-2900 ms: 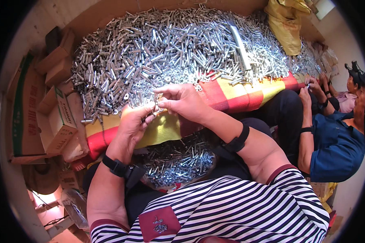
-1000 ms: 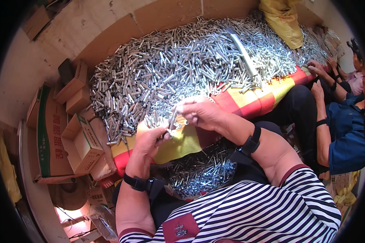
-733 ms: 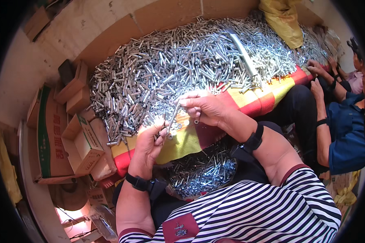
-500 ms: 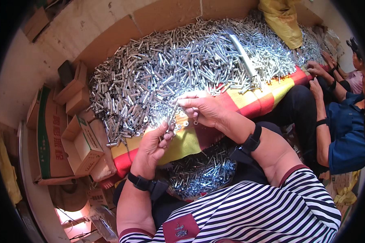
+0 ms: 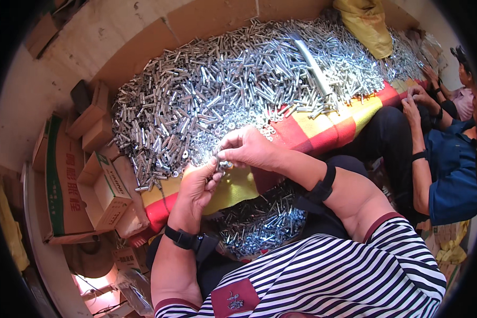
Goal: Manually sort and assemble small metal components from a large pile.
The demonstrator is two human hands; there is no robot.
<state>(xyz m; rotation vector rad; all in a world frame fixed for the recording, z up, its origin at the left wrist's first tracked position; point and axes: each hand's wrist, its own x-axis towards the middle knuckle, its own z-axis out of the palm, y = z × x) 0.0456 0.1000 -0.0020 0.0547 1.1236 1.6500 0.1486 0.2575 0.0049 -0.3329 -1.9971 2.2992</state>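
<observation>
My left hand (image 5: pixel 199 183) is closed, its thumb and fingertips pinching a small metal bolt (image 5: pixel 218 158) that shows only in part. Against its upper end press the fingertips of my right hand (image 5: pixel 249 149), also closed; whatever small piece they pinch is hidden. Both hands meet over the near edge of a big heap of metal sleeves and bolts (image 5: pixel 212 79). Loose washers and nuts (image 5: pixel 244 117) lie just beyond my fingers. Beneath my forearms, a second pile of bolts (image 5: pixel 262 225) sits between my legs.
A red and yellow checked cloth (image 5: pixel 323 124) runs along the heap's front. Cardboard boxes (image 5: pixel 106 193) stand at left. A shiny flat strip (image 5: pixel 310 63) and a yellow sack (image 5: pixel 365 26) lie on the heap. At right sits a co-worker in a blue shirt (image 5: pixel 453 175), another person beyond.
My right hand has come down and left until its fingertips meet my left fingers. The long metal piece it held up is no longer plainly visible. My left hand has barely moved.
</observation>
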